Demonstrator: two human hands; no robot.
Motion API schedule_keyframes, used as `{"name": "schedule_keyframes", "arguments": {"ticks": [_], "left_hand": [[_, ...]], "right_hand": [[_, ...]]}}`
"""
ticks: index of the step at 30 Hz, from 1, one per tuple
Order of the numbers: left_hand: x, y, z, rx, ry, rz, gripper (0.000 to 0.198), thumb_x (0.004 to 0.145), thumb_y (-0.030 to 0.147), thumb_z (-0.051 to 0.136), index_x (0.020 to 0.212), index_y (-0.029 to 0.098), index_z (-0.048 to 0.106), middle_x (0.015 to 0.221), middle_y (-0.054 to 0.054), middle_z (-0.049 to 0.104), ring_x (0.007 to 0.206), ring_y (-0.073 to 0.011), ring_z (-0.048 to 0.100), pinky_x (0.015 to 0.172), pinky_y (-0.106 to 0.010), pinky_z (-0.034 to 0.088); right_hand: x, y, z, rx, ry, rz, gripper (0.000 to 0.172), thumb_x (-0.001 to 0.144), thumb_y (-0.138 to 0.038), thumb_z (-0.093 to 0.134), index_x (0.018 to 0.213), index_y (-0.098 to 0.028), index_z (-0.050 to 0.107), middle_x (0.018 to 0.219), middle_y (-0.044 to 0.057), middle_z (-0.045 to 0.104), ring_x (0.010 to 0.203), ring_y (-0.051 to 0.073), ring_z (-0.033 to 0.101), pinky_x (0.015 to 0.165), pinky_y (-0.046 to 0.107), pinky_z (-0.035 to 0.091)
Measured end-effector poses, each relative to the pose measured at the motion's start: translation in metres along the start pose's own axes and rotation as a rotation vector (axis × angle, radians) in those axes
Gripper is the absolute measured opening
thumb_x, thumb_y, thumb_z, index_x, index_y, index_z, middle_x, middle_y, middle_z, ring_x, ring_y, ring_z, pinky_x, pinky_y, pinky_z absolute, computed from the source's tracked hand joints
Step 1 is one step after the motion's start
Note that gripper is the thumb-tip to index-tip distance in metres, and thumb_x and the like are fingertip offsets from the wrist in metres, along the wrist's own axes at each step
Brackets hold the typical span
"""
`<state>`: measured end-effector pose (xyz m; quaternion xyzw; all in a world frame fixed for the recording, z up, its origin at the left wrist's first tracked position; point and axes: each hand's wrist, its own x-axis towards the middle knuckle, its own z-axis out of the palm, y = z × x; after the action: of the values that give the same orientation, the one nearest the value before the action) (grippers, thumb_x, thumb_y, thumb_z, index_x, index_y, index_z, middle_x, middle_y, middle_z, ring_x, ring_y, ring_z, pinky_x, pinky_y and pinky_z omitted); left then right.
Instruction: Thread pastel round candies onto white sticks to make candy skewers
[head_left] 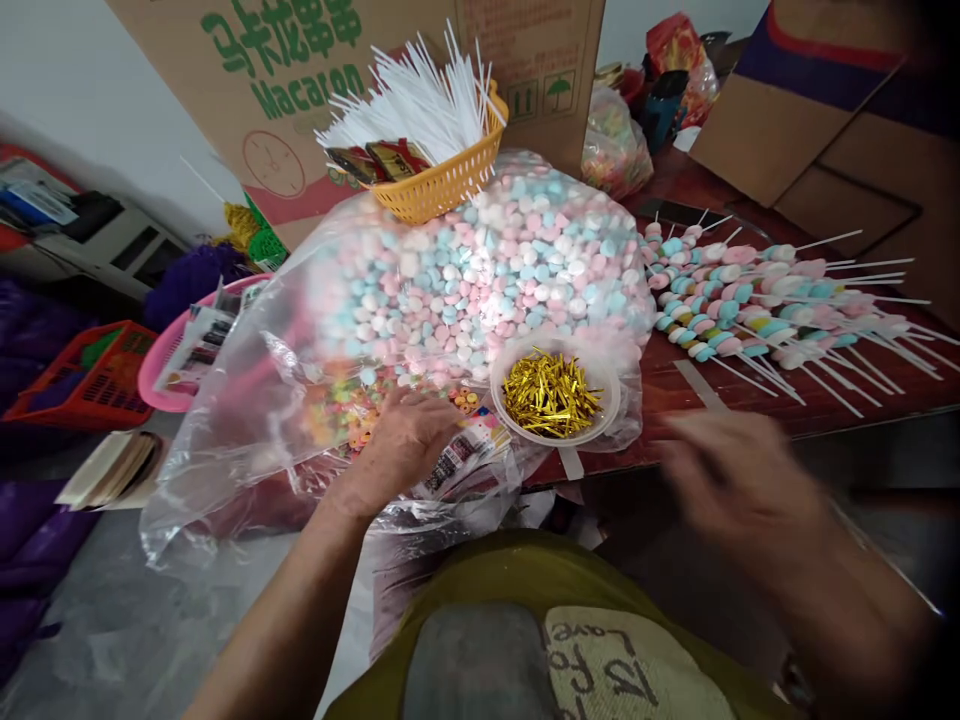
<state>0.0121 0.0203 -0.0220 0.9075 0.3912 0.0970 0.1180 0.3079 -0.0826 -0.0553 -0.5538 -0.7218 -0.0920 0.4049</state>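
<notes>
My left hand [401, 440] rests fingers-down on a clear plastic bag [247, 400], reaching into small coloured candies [345, 415] and printed packets [469, 450]; its fingertips are curled and partly hidden. My right hand [724, 475] hovers near the table's front edge, smeared by motion, with nothing visible in it. Between the hands stands a white bowl [600, 415] of gold twist ties [551, 392]. A large heap of pink, blue and white marshmallows [487, 270] fills the bag behind.
Finished marshmallow skewers [765, 300] lie on the brown table [840, 395] at right. A yellow basket [442, 185] of white sticks [420, 95] sits on the heap, before a cardboard box [270, 90]. Pink basket [161, 375] and red basket [82, 380] at left.
</notes>
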Motion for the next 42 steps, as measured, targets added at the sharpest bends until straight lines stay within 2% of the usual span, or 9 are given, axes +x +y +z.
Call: {"name": "schedule_keyframes", "arguments": {"ticks": [4, 7, 12, 16, 21, 26, 31, 37, 42], "left_hand": [[-0.007, 0.032, -0.018, -0.213, -0.054, 0.066, 0.027, 0.093, 0.026, 0.04, 0.085, 0.02, 0.065, 0.078, -0.002, 0.068, 0.074, -0.0157, 0.062, 0.075, -0.029, 0.048], [-0.011, 0.038, 0.001, -0.345, 0.173, -0.165, 0.02, 0.09, 0.033, 0.049, 0.097, 0.02, 0.063, 0.082, -0.003, 0.069, 0.071, -0.0159, 0.065, 0.062, -0.024, 0.051], [0.004, 0.048, 0.035, -0.59, 0.341, -0.222, 0.018, 0.079, 0.035, 0.065, 0.075, 0.018, 0.062, 0.06, 0.002, 0.061, 0.051, -0.0115, 0.056, 0.047, -0.02, 0.046], [0.023, 0.058, 0.031, -0.691, 0.284, -0.007, 0.014, 0.081, 0.027, 0.064, 0.07, 0.019, 0.067, 0.063, 0.001, 0.065, 0.056, -0.0113, 0.058, 0.052, -0.019, 0.046], [0.034, 0.059, 0.031, -0.785, 0.191, 0.019, 0.013, 0.084, 0.027, 0.061, 0.078, 0.019, 0.07, 0.068, -0.001, 0.069, 0.061, -0.0135, 0.063, 0.055, -0.021, 0.049], [0.038, 0.06, 0.044, -0.644, 0.349, -0.024, 0.01, 0.081, 0.027, 0.064, 0.077, 0.018, 0.067, 0.066, 0.0, 0.069, 0.058, -0.0126, 0.062, 0.055, -0.021, 0.049], [0.038, 0.058, 0.047, -0.467, 0.46, 0.105, 0.018, 0.087, 0.023, 0.055, 0.073, 0.019, 0.064, 0.064, 0.001, 0.067, 0.056, -0.0105, 0.061, 0.056, -0.019, 0.049], [0.024, 0.038, 0.04, -0.409, 0.48, 0.147, 0.023, 0.092, 0.026, 0.046, 0.093, 0.022, 0.069, 0.086, -0.006, 0.074, 0.082, -0.017, 0.069, 0.076, -0.029, 0.053], [0.015, 0.023, 0.028, -0.344, 0.544, 0.259, 0.022, 0.092, 0.024, 0.046, 0.101, 0.023, 0.067, 0.092, -0.007, 0.075, 0.087, -0.0172, 0.069, 0.081, -0.031, 0.052]], "right_hand": [[0.051, -0.063, 0.061, 0.42, -0.269, -0.238, 0.017, 0.089, -0.024, 0.042, 0.093, -0.017, 0.056, 0.084, 0.008, 0.061, 0.08, 0.021, 0.055, 0.072, 0.036, 0.044], [0.06, -0.076, 0.079, 0.595, -0.306, 0.018, 0.019, 0.088, -0.024, 0.036, 0.073, -0.021, 0.047, 0.07, 0.004, 0.053, 0.069, 0.018, 0.05, 0.064, 0.031, 0.039], [0.052, -0.054, 0.05, 0.629, -0.345, 0.351, 0.032, 0.087, -0.04, 0.044, 0.063, -0.022, 0.031, 0.062, -0.002, 0.041, 0.062, 0.016, 0.044, 0.06, 0.029, 0.033], [0.051, -0.036, 0.029, 0.666, -0.414, 0.383, 0.028, 0.084, -0.042, 0.051, 0.068, -0.023, 0.038, 0.068, -0.002, 0.047, 0.065, 0.016, 0.047, 0.058, 0.027, 0.036], [0.05, -0.024, 0.028, 0.655, -0.393, 0.402, 0.03, 0.089, -0.043, 0.044, 0.067, -0.023, 0.039, 0.064, -0.002, 0.045, 0.063, 0.014, 0.045, 0.059, 0.027, 0.037], [0.049, -0.02, 0.039, 0.46, -0.415, 0.384, 0.041, 0.091, -0.05, 0.036, 0.061, -0.022, 0.032, 0.06, -0.002, 0.045, 0.06, 0.015, 0.046, 0.058, 0.028, 0.037], [0.056, 0.028, 0.038, 0.118, -0.429, 0.47, 0.046, 0.093, -0.049, 0.034, 0.056, -0.022, 0.04, 0.059, 0.0, 0.05, 0.06, 0.015, 0.048, 0.06, 0.028, 0.039], [0.046, 0.133, 0.017, -0.389, -0.322, 0.678, 0.03, 0.085, -0.037, 0.052, 0.074, -0.011, 0.06, 0.091, 0.025, 0.061, 0.1, 0.036, 0.053, 0.082, 0.05, 0.036], [0.024, 0.155, 0.013, -0.358, -0.339, 0.553, 0.027, 0.086, -0.034, 0.05, 0.073, -0.014, 0.062, 0.082, 0.022, 0.064, 0.086, 0.03, 0.061, 0.076, 0.043, 0.043]]}}
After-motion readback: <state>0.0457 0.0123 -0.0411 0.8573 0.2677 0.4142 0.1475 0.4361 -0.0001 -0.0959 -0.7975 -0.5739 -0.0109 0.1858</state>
